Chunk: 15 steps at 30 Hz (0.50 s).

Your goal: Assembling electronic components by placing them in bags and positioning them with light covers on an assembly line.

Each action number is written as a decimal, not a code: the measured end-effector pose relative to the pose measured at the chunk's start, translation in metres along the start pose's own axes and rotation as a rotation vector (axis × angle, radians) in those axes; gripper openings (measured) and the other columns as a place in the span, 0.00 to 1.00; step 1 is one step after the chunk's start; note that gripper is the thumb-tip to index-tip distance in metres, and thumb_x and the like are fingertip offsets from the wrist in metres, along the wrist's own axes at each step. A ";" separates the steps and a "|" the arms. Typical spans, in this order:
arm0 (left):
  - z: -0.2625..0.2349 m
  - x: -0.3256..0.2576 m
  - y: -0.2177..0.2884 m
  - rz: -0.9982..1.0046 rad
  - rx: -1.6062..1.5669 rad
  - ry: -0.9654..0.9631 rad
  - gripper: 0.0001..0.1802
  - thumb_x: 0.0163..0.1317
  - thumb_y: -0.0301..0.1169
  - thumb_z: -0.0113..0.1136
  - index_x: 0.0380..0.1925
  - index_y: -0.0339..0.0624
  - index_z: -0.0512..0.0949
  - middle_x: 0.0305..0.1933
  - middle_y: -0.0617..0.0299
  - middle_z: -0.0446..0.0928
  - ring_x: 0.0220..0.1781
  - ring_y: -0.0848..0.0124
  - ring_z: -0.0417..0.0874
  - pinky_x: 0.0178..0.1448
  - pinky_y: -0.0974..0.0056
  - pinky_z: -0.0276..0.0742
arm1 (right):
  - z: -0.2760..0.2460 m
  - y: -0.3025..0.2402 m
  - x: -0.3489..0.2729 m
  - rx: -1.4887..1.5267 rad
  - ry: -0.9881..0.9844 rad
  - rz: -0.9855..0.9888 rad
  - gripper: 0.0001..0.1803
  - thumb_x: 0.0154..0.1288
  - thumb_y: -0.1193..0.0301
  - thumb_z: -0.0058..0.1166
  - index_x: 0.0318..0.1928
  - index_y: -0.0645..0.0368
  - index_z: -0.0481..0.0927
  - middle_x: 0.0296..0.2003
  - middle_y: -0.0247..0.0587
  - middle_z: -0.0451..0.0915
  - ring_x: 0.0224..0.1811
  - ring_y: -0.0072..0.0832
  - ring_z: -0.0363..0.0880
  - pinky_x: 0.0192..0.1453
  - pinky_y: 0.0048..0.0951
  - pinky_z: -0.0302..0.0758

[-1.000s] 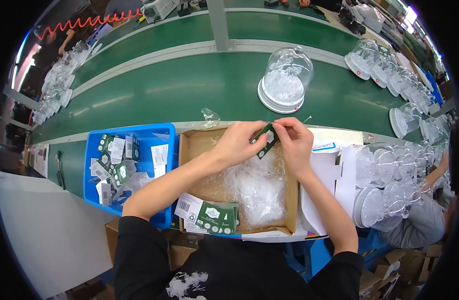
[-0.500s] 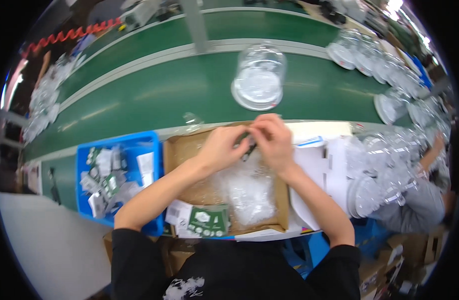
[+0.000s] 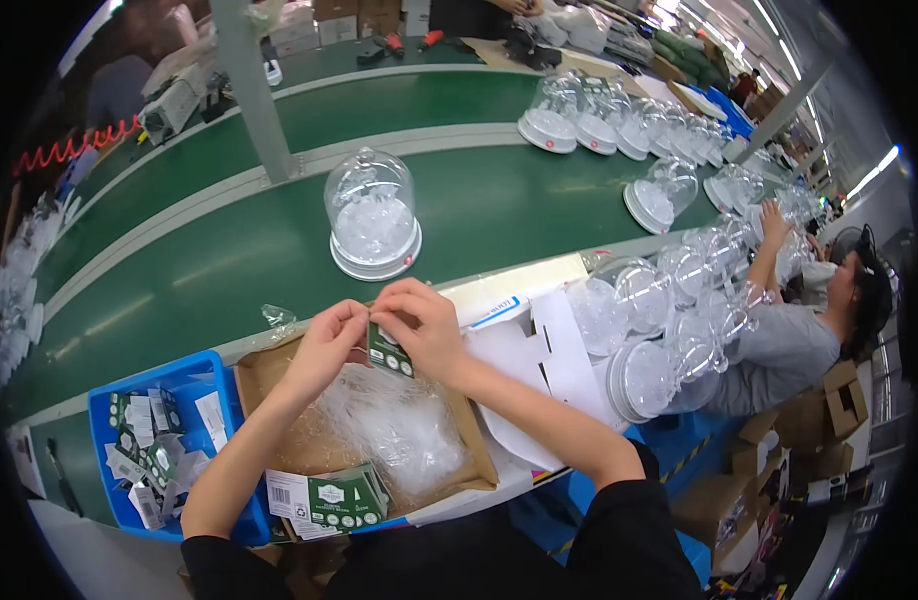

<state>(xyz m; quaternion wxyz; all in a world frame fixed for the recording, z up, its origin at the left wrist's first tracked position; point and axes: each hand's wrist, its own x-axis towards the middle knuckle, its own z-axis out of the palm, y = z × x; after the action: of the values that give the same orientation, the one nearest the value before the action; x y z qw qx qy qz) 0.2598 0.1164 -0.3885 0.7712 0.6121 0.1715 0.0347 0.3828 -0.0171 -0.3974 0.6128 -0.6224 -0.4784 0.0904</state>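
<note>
Over the cardboard tray [image 3: 279, 440], both my hands meet at a small green and white printed card [image 3: 388, 352]. My right hand [image 3: 427, 330] pinches its upper edge between thumb and fingers. My left hand [image 3: 326, 350] is closed at the card's left edge, its fingertips partly hidden. Beneath my hands, a heap of clear plastic film bags [image 3: 409, 425] lies in the tray. A stack of similar green cards [image 3: 341, 500] rests at the tray's near left corner.
To the left, a blue bin [image 3: 226, 400] holds several green and white packets. A clear dome on a white base [image 3: 375, 262] stands on the green conveyor belt [image 3: 239, 285]. White boards [image 3: 539, 370] and several stacked domes [image 3: 644, 380] lie right, near a co-worker [image 3: 789, 345].
The view has swung to the right, bringing the co-worker and more domes into sight. The card between my hands now shows its green printed face more fully.
</note>
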 end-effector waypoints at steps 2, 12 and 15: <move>0.007 -0.003 0.006 -0.003 -0.034 0.036 0.08 0.73 0.33 0.46 0.38 0.41 0.71 0.32 0.67 0.76 0.33 0.79 0.79 0.36 0.71 0.81 | 0.001 0.000 0.000 0.090 -0.008 0.091 0.04 0.60 0.78 0.61 0.36 0.64 0.81 0.37 0.36 0.79 0.35 0.20 0.78 0.37 0.21 0.75; 0.005 -0.006 -0.003 0.013 0.276 0.039 0.07 0.63 0.25 0.46 0.26 0.37 0.69 0.23 0.61 0.76 0.25 0.74 0.81 0.29 0.69 0.81 | 0.001 0.013 0.004 0.481 0.104 0.456 0.10 0.66 0.76 0.55 0.46 0.65 0.80 0.32 0.35 0.82 0.31 0.16 0.77 0.34 0.18 0.74; 0.017 -0.005 0.005 0.078 0.298 0.106 0.06 0.65 0.26 0.48 0.31 0.35 0.71 0.25 0.61 0.76 0.26 0.76 0.81 0.29 0.70 0.80 | -0.004 0.007 0.003 0.486 0.074 0.404 0.13 0.66 0.77 0.55 0.51 0.62 0.77 0.32 0.36 0.82 0.30 0.15 0.77 0.34 0.16 0.74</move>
<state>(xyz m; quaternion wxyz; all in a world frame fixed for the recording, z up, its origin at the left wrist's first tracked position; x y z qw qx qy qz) 0.2617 0.1003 -0.3789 0.6596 0.7234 0.1912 0.0710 0.3903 -0.0158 -0.4006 0.7303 -0.5429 -0.2868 0.2994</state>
